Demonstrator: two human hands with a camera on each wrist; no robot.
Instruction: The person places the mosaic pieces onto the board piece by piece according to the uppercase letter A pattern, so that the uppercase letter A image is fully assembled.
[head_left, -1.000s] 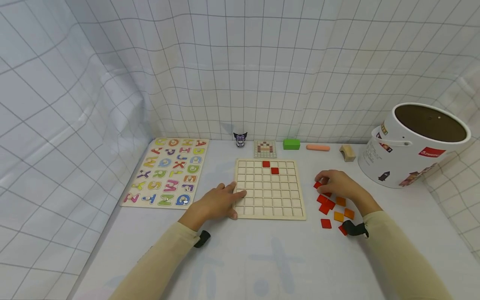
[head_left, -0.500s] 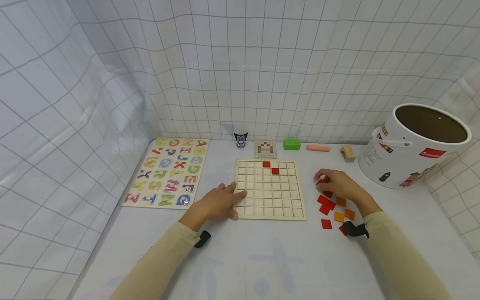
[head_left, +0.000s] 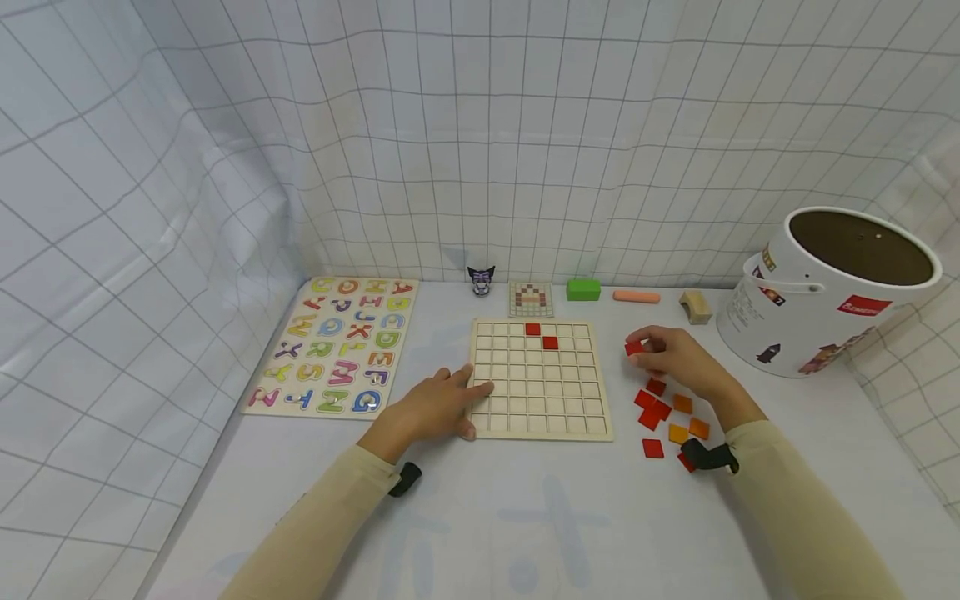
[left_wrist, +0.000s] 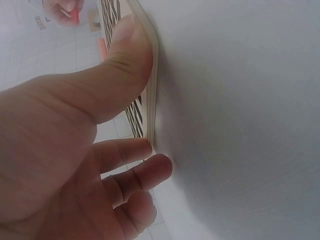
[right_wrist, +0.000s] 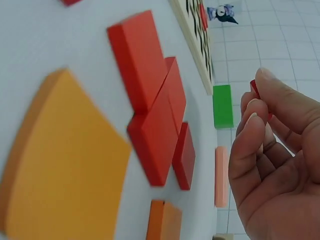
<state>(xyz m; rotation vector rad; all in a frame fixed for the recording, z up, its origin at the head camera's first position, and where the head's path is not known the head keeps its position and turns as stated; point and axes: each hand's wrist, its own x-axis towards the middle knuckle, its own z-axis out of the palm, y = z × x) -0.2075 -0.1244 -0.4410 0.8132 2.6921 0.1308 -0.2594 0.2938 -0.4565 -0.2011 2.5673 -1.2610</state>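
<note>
The right hand (head_left: pixel 670 354), right of centre in the head view, pinches a red square tile (head_left: pixel 634 347) between thumb and fingers, and the tile looks raised off the table (head_left: pixel 517 517). The hold covers much of the tile, so it could twist or slip if the pinch loosens. The left hand (head_left: pixel 435 406), left of centre, is relaxed and grips nothing: its thumb is at the lower-left corner of the wooden grid board (head_left: pixel 537 390), and one finger reaches over the left cells. That contact seems light, so a knock from the right could make the board slide; the hand also hides a few cells. The board lies flat in the middle of the frame, with two red tiles seated near its top, at (head_left: pixel 532 329) for one. Raised ridges divide the cells, so a tile lowered askew would likely perch on a ridge, and a bumped neighbour might lift. Below the right hand, a cluster of red tiles (head_left: pixel 650 408) overlaps beside orange tiles (head_left: pixel 682 403); a sweep of the forearm could scatter them. The black wrist mount (head_left: pixel 708 456) is the likeliest culprit, since it partly covers a lone red tile (head_left: pixel 686 461); whether they touch cannot be told.
</note>
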